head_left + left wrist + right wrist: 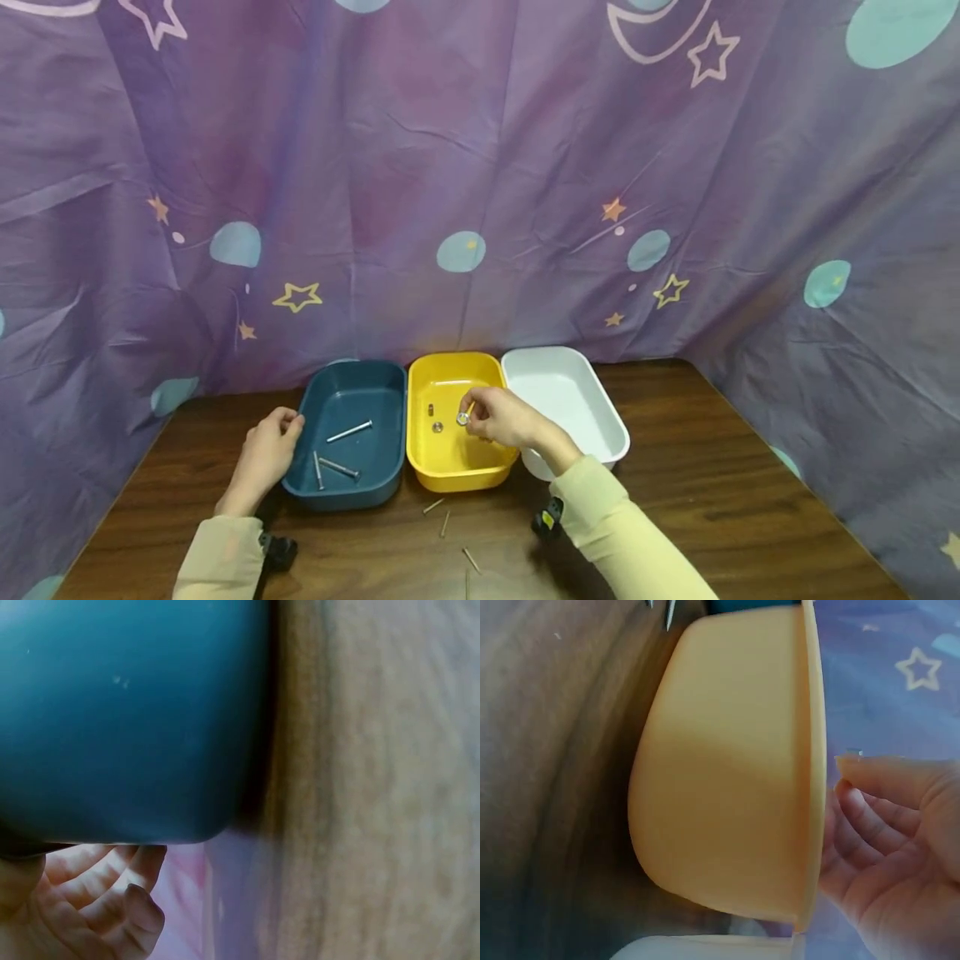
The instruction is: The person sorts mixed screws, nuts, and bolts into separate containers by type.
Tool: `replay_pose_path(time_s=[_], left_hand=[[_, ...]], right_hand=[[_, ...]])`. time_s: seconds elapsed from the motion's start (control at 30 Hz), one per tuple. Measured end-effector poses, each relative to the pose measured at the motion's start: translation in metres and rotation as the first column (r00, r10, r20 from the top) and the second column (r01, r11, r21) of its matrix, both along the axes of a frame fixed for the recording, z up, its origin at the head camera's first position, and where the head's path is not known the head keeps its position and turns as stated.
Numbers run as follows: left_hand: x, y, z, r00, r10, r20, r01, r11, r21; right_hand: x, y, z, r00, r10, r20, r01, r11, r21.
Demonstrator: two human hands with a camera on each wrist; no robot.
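My left hand (264,450) is at the near-left rim of the blue bin (345,499), its thumb and curled fingers gripping the edge. In the left wrist view the bin's wall hides part of those fingers (112,881). Inside this bin lie three long bolts (349,431). Over the yellow bin (463,481), my right hand (504,417) pinches a small silver nut (462,419) between thumb and fingertip. Another nut (437,427) lies flat on the yellow floor, with one more (431,409) standing on its side behind it.
Right of the yellow bin stands a white bin (558,387), partly behind my right forearm. Several thin screws (470,560) lie scattered on the brown wooden table (375,558) in front of the bins. A purple patterned curtain (420,183) hangs right behind them.
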State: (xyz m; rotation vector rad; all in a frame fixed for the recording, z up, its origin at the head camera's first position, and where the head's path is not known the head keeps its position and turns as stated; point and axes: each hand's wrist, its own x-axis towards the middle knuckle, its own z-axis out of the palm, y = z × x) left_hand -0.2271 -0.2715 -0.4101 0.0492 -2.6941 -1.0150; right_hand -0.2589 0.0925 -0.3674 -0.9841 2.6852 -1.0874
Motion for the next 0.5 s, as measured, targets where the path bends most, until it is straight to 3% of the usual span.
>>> replay_pose_path(time_s=[0.1,0.5], left_hand=[[-0.001,-0.002,0.000,1.000,0.000,-0.010,0.000,1.000,0.000],[-0.001,-0.001,0.000,1.000,-0.002,-0.003,0.002,1.000,-0.001]], right_hand=[[-0.013,-0.005,0.002,0.999,-0.022,0.045,0.021,1.000,0.012],[-0.043,-0.011,0.007,0.983,-0.170,0.065,0.164,0.982,0.089]])
